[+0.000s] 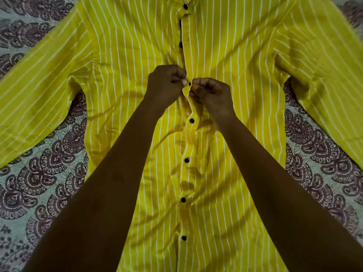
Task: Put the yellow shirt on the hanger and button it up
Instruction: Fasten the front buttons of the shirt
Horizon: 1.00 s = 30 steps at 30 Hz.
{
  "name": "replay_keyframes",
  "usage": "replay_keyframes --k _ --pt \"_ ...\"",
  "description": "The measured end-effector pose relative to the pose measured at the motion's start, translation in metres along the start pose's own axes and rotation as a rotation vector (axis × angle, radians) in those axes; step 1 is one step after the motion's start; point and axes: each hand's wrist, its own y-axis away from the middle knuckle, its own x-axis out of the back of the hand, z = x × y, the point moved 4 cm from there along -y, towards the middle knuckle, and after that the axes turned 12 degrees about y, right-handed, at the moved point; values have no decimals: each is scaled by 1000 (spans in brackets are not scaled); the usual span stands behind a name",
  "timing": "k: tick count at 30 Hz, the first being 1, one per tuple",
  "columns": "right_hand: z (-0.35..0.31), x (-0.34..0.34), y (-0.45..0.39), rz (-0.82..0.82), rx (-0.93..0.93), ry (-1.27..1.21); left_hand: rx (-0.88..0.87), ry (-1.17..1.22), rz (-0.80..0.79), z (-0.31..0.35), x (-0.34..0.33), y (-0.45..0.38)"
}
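Yellow white-striped shirt [235, 95], black buttons [191, 121], purple-paisley pale bedsheet [49, 169].

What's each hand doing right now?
Left hand: pinching the shirt placket edge.
Right hand: pinching the opposite placket edge at the button.

The only background in view is a bed sheet [49, 163], which fills every part of the picture around the edges, on the left, on the right and in the upper corners. It is pale grey-green cloth printed with rows of dark maroon paisley and fan-shaped motifs, and its surface looks slightly crinkled. The light is dim and warm, falling from above and leaving soft shadows across the cloth; walls, floor, windows and other furniture cannot be seen.
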Motion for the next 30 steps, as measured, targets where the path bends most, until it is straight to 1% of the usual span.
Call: replay_keyframes --k 3,7,8,10,12,16,18,21,24,26,30 --pt "-1 -1 -3 19 3 61 46 19 16 2 -1 1" --pt "-1 -6 -4 131 81 306 131 72 53 -1 -5 6" --pt "-1 -7 -4 152 91 332 159 124 70 -3 -5 8" --pt "-2 -7 -3 159 96 333 259 316 89 -8 -4 10" --pt "-1 -9 -2 145 104 325 359 529 58 -9 -4 14" --pt "0 -10 -1 172 106 313 435 702 20 -9 -2 16" --pt "-1 -9 1 177 99 278 427 679 26 -8 -2 16" --pt "-3 -7 6 160 59 145 299 564 19 -7 -3 17" --pt "-3 -7 13 109 8 58 212 435 69 -9 -3 15" --pt "-1 -7 15 84 -6 29 180 368 80 -9 -3 13" --pt "3 -5 11 129 -43 -10 166 341 83 -7 -3 14"
